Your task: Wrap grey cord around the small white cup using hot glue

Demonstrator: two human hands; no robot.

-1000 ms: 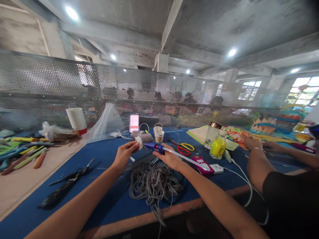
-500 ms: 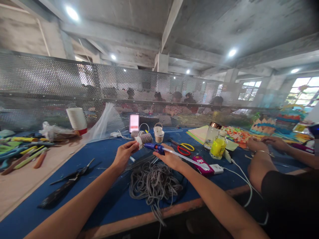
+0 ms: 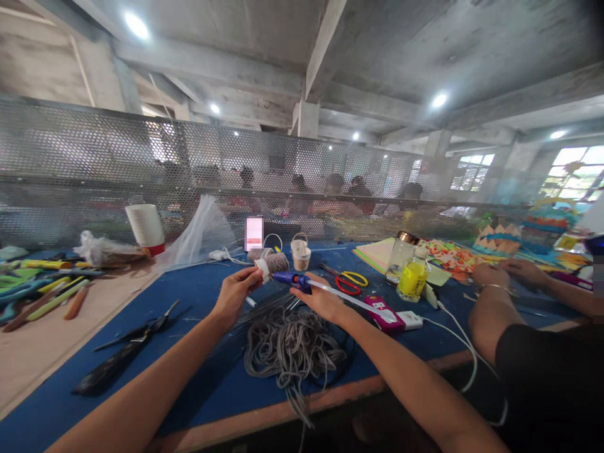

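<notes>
being pinched at its white end between the thumb and fingers of the left hand (image 3: 234, 292), the cord-wrapped cylinder (image 3: 278, 263) is held above the worktop (image 3: 221, 390), just left of the glue gun (image 3: 291, 277), which is gripped by the right hand (image 3: 324, 299). the gun's tip is pointed at the white end; whether the 2 touch cannot be told. for good work, the cylinder should be turned slowly and the fingertips held clear of hot glue; free room should be left for the glue stick (image 3: 349, 294). nearer, the pile of grey cord (image 3: 295, 343) is seen. farther, a small handled bucket (image 3: 301, 258) is seen, its inside unclear. on the right, yellow liquid seems to be held in a bottle (image 3: 413, 280) beside a lidded glass jar (image 3: 396, 259), whose contents cannot be told. on the far left, paper cups (image 3: 144, 224) are nested in 1 tilted stack.
</notes>
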